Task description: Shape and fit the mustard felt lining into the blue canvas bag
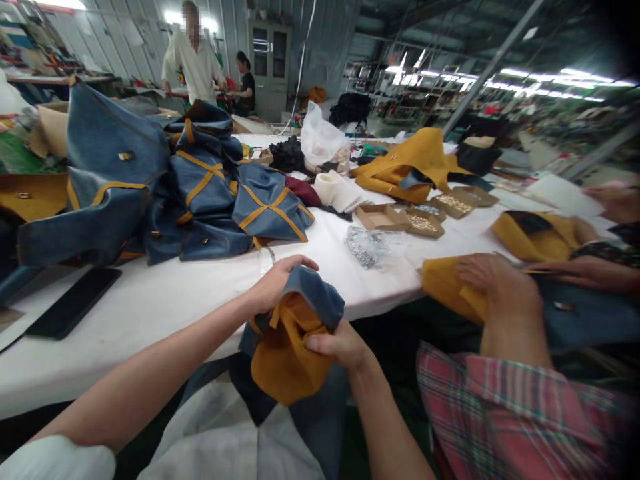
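A blue and mustard-yellow bag, partly turned so its yellow side shows, is held over my lap at the table's front edge. My left hand grips its upper left side, fingers partly hidden behind the blue part. On the right, my right hand clasps it with the thumb pressed on the yellow material and the other fingers out of sight behind. Beyond my hands, blue bags with yellow crossed straps lie heaped on the white table.
A black phone lies at the left. Small-part boxes and a clear bag of metal pieces sit right of centre. A co-worker's hand works on a yellow and blue piece close by on the right. Two people stand or sit at the back.
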Demonstrator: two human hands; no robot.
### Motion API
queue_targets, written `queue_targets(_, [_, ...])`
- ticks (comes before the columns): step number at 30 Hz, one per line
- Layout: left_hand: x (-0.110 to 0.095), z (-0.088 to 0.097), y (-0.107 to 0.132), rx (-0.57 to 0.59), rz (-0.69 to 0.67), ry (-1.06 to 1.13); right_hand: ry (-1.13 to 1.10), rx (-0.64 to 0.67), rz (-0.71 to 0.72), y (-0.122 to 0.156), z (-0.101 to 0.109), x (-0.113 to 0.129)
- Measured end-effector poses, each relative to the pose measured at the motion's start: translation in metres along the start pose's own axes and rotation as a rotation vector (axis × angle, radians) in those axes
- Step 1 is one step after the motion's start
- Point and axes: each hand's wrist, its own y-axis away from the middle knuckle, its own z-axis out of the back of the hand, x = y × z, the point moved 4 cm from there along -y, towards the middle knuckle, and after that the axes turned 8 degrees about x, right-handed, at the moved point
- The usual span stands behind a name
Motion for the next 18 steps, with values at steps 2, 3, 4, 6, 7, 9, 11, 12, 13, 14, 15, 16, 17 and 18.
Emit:
queue_targets(2, [-0.002,-0.002,0.0,0.14,-0.022,0.003,0.06,0.016,-0.057,0.001,0.004,0.005])
queue_targets(3, [0.0,-0.002,0.001,0.213,-0.022,0.007,0.08,0.028,-0.082,0.002,0.005,0.006])
queue_targets(4, [0.002,-0.002,0.001,0.273,-0.014,0.015,0.097,0.033,-0.103,0.002,0.005,0.007])
queue_targets(6, [0.009,0.0,0.002,0.339,0.01,0.04,0.117,0.01,-0.131,0.004,0.003,0.007])
queue_targets(7, [0.012,0.002,0.001,0.353,0.02,0.055,0.111,-0.011,-0.138,0.005,0.001,0.005])
queue_targets(9, [0.014,0.004,0.002,0.367,0.03,0.081,0.053,-0.049,-0.14,0.007,-0.006,0.0])
queue_targets(11, [0.01,0.004,0.003,0.374,0.031,0.096,-0.047,-0.077,-0.123,0.011,-0.014,-0.006])
queue_targets(12, [0.007,0.003,0.004,0.381,0.032,0.101,-0.097,-0.089,-0.111,0.013,-0.018,-0.009])
queue_targets(13, [0.003,0.0,0.005,0.395,0.034,0.104,-0.139,-0.097,-0.105,0.015,-0.021,-0.011])
queue_targets(14, [0.0,-0.002,0.006,0.397,0.036,0.107,-0.174,-0.104,-0.103,0.017,-0.024,-0.012])
queue_targets(15, [-0.002,-0.004,0.006,0.375,0.038,0.109,-0.209,-0.111,-0.104,0.018,-0.026,-0.013])
queue_targets(16, [-0.004,-0.005,0.005,0.328,0.04,0.109,-0.241,-0.12,-0.108,0.018,-0.028,-0.013])
queue_targets(17, [-0.003,-0.005,0.004,0.257,0.042,0.107,-0.256,-0.135,-0.113,0.017,-0.028,-0.012])
queue_targets(18, [-0.002,-0.006,0.002,0.174,0.045,0.102,-0.247,-0.157,-0.119,0.015,-0.027,-0.012])
